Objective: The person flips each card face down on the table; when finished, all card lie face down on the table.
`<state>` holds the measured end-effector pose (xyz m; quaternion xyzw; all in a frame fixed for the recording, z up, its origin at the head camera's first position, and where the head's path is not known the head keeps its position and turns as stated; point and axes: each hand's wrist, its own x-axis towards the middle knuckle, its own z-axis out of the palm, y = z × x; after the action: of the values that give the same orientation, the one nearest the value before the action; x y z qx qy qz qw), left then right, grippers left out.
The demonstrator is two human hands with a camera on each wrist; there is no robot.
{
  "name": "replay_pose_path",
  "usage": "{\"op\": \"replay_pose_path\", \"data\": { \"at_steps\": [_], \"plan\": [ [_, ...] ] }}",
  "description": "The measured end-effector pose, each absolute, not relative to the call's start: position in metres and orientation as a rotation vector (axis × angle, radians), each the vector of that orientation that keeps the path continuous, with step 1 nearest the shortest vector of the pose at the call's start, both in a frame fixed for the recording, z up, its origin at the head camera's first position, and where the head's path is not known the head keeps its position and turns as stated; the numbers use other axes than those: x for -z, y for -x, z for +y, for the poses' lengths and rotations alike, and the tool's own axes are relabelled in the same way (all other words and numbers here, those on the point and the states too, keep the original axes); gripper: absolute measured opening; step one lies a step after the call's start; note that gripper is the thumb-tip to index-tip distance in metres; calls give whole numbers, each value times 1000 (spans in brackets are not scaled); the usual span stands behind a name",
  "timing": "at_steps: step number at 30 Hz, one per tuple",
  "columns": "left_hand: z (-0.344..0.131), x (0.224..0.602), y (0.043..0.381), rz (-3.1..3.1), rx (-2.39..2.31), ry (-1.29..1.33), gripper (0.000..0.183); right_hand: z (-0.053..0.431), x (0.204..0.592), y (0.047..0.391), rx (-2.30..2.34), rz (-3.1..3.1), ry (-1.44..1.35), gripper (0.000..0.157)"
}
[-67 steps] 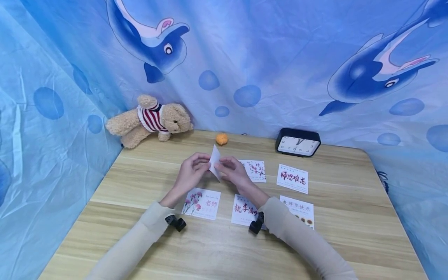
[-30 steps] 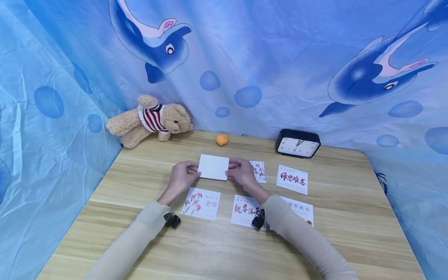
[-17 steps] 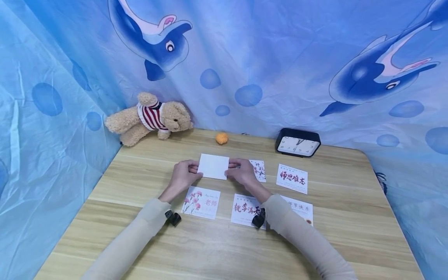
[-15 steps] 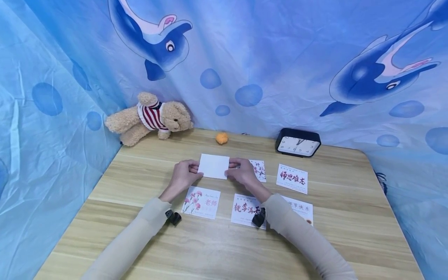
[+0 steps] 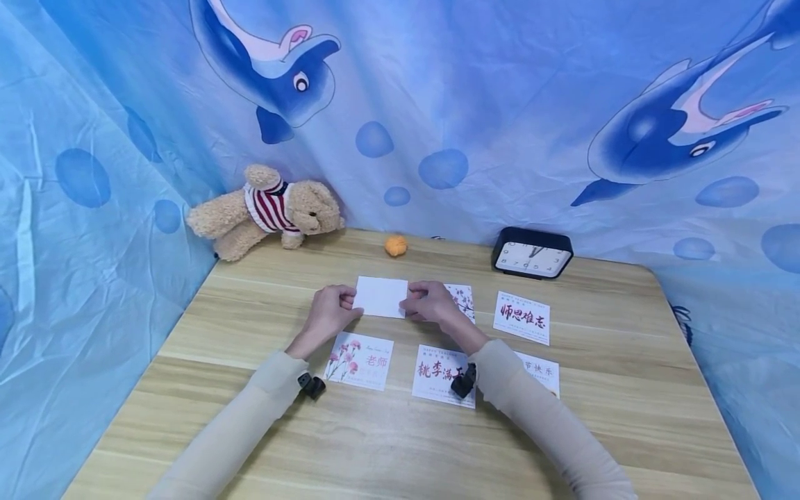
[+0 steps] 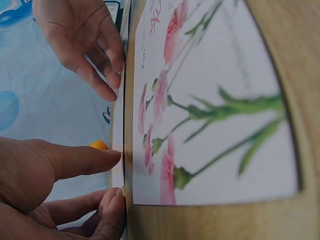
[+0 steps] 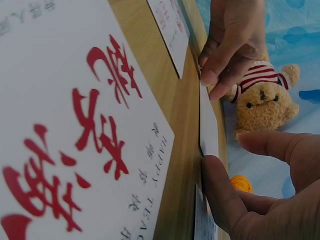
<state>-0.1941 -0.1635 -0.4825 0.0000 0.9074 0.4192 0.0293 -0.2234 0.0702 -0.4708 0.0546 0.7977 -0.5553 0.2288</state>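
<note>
In the head view a small white card (image 5: 382, 297), blank side up, lies low at the middle of the table between both hands. My left hand (image 5: 328, 312) holds its left edge, the thumb on top and the fingers at the side. My right hand (image 5: 434, 303) is at its right edge; in the right wrist view the thumb (image 7: 250, 141) stands apart from the card and a finger (image 7: 216, 172) touches the edge. Nearest to me lie a carnation card (image 5: 359, 361) and a card with red writing (image 5: 440, 373). A blossom card (image 5: 462, 300) is partly hidden by my right hand.
On the wooden table (image 5: 350, 451), another red-lettered card (image 5: 523, 318) and a partly covered card (image 5: 542, 371) lie at the right. A teddy bear (image 5: 271, 208), an orange ball (image 5: 396, 245) and a black clock (image 5: 532, 253) stand along the back, before a blue curtain (image 5: 469, 83).
The card was upright between both hands, then was turned blank side up and tipped down flatter onto the table. My hands have shifted only slightly over the last half second.
</note>
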Motion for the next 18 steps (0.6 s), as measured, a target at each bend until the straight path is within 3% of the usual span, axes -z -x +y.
{"op": "replay_pose_path", "data": {
  "at_steps": [11, 18],
  "plan": [
    [-165, 483, 195, 2844, -1264, -36, 43, 90, 457, 220, 1616, 2168, -143, 51],
    [-159, 477, 199, 2842, -1341, -118, 40, 121, 439, 220, 1700, 2199, -59, 54]
  ]
}}
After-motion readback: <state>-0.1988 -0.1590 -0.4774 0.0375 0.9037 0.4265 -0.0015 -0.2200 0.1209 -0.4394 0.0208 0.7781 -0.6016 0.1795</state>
